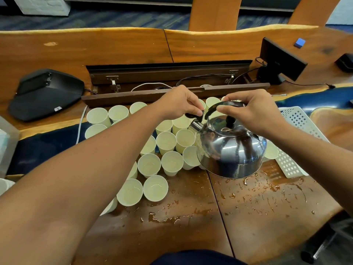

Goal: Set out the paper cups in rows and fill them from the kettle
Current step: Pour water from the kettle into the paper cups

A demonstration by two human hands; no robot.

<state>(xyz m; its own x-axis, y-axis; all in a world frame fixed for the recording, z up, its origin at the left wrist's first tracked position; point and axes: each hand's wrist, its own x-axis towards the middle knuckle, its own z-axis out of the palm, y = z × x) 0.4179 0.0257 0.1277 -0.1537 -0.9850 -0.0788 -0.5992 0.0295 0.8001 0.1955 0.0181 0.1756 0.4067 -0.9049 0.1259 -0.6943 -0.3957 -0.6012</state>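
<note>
A shiny steel kettle [231, 148] with a black handle and lid knob hangs tilted above the cups, its spout pointing left. My right hand [250, 109] grips the black handle from above. My left hand [181, 102] pinches the black spout cap lever beside the spout. Several pale paper cups [166, 142] stand upright in rows on the wooden table [191, 226], under and to the left of the kettle; the nearer ones [155, 188] hold water. My left forearm hides some cups.
Water is spilled on the table [263, 190] in front of the kettle. A white perforated basket [298, 131] lies at the right. Behind the cups is an open cable trough [172, 79], a black speakerphone [45, 92] at left, a small monitor [280, 60] at right.
</note>
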